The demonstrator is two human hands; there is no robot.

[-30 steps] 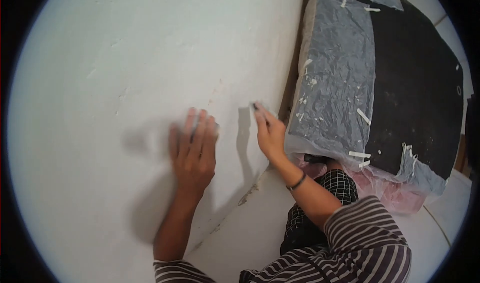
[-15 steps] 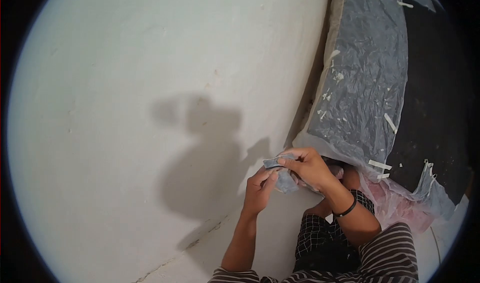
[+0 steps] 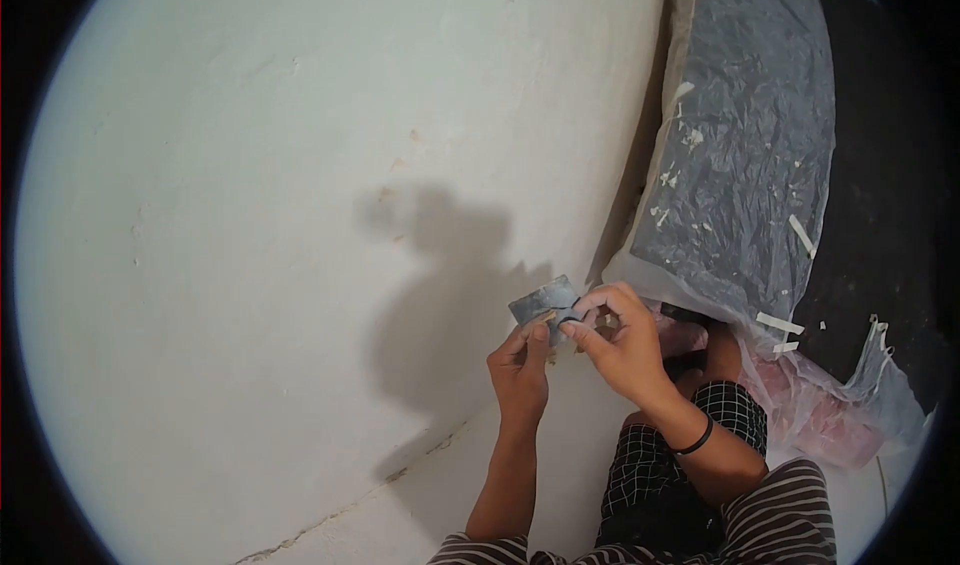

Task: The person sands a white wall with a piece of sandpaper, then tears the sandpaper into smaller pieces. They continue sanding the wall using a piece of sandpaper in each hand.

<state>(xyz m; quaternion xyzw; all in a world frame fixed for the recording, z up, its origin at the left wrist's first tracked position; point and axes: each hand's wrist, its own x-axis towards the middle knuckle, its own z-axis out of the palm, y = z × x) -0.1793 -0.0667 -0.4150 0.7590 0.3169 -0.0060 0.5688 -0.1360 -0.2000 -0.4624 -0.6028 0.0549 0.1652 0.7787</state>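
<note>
A worn grey piece of sandpaper [image 3: 541, 302] is held up in front of the white wall, between my two hands. My left hand [image 3: 522, 365] pinches its lower edge between thumb and fingers. On the sheet's right side, my right hand [image 3: 622, 343] grips it with the thumb and curled fingers. A tan edge or fold shows near the left thumb; how the sheet is folded under the fingers is partly hidden.
The white wall [image 3: 250, 215] fills the left and carries my shadow. At right lies a long dark slab [image 3: 740, 145] under clear plastic, with tape strips and white flakes on it. Crumpled pinkish plastic [image 3: 815, 405] is beside my legs.
The sandpaper has been turned, so a broader grey face now shows above my fingers. My right hand has shifted its grip along the sheet. The view has moved slightly left.
</note>
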